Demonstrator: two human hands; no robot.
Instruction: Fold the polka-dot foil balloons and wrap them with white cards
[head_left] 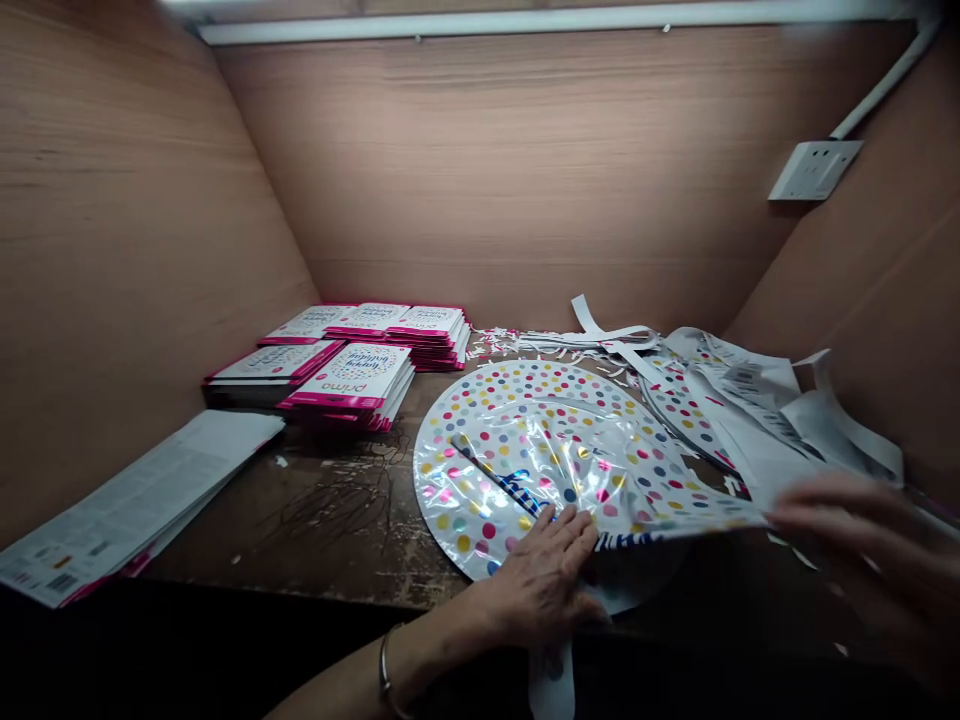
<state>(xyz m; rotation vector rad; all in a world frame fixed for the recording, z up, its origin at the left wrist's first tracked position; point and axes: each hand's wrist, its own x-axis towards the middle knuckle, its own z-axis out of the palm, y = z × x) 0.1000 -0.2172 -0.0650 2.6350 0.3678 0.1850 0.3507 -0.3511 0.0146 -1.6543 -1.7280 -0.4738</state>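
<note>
A round, flat foil balloon (487, 400) with coloured dots and blue lettering lies on the worktable, its tail hanging over the front edge. My left hand (536, 580) lies flat on its near part, fingers stretched out and pressing the foil. A thin dark strip (491, 475) crosses the balloon and ends close to those fingertips; its kind is unclear. At the right, my right hand (862, 550) is smeared by motion. It pinches the edge of the balloon's upper foil, pulled out to the right and raised off the layer below.
Stacks of white and pink printed packets (349, 375) stand at the back left. Long printed card sleeves (142, 500) lie at the left edge. Cut paper strips (600, 335), scraps and more dotted foil (690, 420) clutter the back right. Wooden panels (525, 170) enclose the worktable (330, 530).
</note>
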